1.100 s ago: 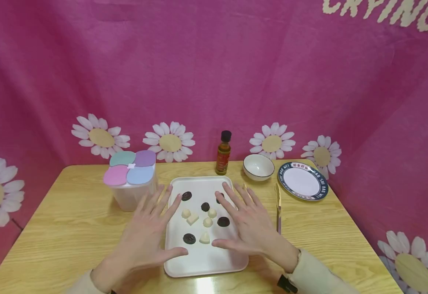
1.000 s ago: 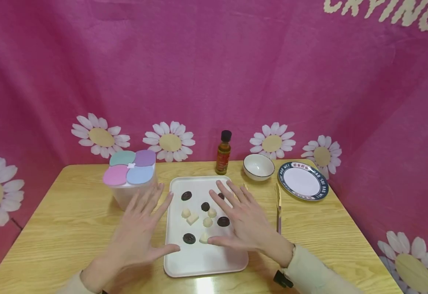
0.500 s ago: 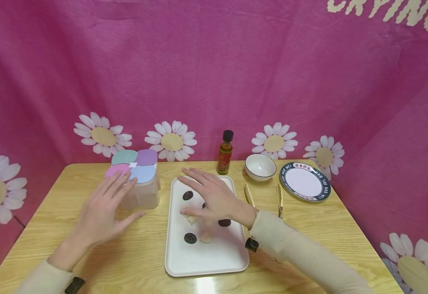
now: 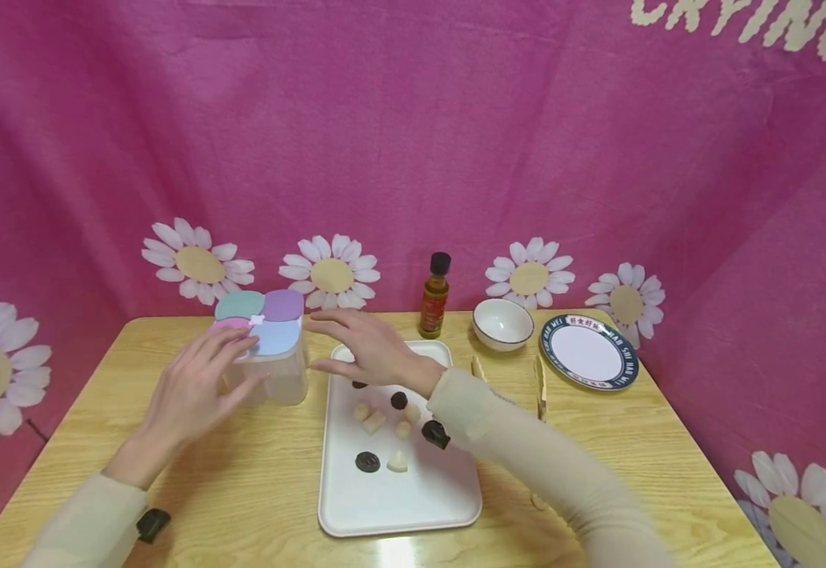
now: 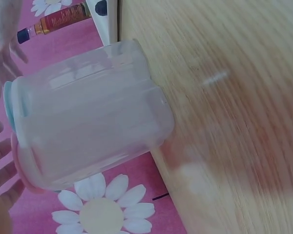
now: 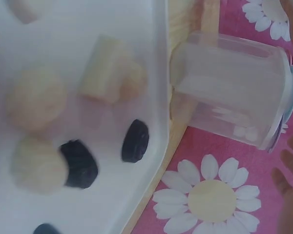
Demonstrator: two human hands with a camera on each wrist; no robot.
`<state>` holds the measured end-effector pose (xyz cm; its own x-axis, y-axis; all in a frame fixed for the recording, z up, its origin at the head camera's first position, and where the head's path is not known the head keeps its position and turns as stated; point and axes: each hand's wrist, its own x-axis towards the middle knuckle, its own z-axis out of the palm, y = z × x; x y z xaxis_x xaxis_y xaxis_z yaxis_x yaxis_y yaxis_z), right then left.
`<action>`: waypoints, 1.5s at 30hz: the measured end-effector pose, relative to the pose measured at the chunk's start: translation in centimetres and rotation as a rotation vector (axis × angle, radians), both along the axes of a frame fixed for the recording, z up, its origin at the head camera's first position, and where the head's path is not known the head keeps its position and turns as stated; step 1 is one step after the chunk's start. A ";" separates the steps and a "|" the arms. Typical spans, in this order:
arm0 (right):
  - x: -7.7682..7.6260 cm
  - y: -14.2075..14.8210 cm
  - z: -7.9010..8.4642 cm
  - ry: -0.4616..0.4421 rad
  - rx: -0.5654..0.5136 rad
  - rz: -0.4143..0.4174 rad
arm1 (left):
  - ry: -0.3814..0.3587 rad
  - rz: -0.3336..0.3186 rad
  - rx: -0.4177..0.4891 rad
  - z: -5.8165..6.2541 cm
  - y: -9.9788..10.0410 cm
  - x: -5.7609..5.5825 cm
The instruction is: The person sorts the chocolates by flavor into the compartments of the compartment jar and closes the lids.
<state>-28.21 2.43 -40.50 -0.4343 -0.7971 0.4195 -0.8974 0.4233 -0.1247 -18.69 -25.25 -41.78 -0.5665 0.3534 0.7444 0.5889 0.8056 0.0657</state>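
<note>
A clear plastic container [image 4: 279, 380] stands on the table, left of the tray. Its lid has green, purple, pink and blue petal-shaped flaps, the blue flap [image 4: 274, 339] being nearest the right hand. My left hand [image 4: 188, 386] is at its front left, fingertips over the pink flap, thumb pointing at the front wall. Whether those fingertips touch is unclear. On the other side, my right hand [image 4: 370, 347] reaches across the tray with fingers extended close to the lid's right edge. Neither hand holds anything. The left wrist view shows the container [image 5: 88, 114] lid beside the left fingers [image 5: 2, 170].
A white tray [image 4: 398, 509] bears several dark chocolates [image 4: 368, 461] and cream-coloured pieces [image 4: 398, 461]. Behind it stand a black-capped bottle [image 4: 433, 308], a white bowl [image 4: 502, 325] and a blue-rimmed plate [image 4: 588, 353]. Gold utensil ends [image 4: 541, 386] lie partly under the right sleeve.
Both hands have moved left from above the tray's sides to the container. The right hand has crossed the tray, and the left hand's fingers have come over the pink flap.
</note>
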 end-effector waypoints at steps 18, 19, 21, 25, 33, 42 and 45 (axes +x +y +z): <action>-1.7 -3.2 0.1 0.081 0.015 0.040 | 0.038 0.016 0.038 -0.3 0.5 -1.0; -1.7 -3.2 0.0 0.089 0.014 0.043 | 0.036 0.018 0.037 -0.3 0.5 -1.0; -1.7 -3.3 0.0 0.100 0.010 0.050 | 0.036 0.017 0.035 -0.2 0.5 -1.1; -1.6 -3.4 0.0 0.113 0.014 0.048 | 0.035 -0.003 0.031 0.1 0.4 -1.3; -0.5 -3.6 0.1 0.115 0.005 0.014 | 0.014 -0.060 0.008 0.4 -0.5 -1.6; 0.7 -3.8 -0.3 0.306 0.017 0.002 | -0.016 -0.134 0.032 0.5 -1.8 -1.7; 0.9 -3.8 -0.2 0.297 0.028 -0.001 | -0.017 -0.179 0.047 0.6 -2.1 -1.9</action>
<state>-27.28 -1.41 -40.67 -0.2963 -0.8097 0.5065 -0.8925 0.4236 0.1549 -20.56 -27.32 -41.21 -0.5105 0.4146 0.7533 0.7211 0.6836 0.1124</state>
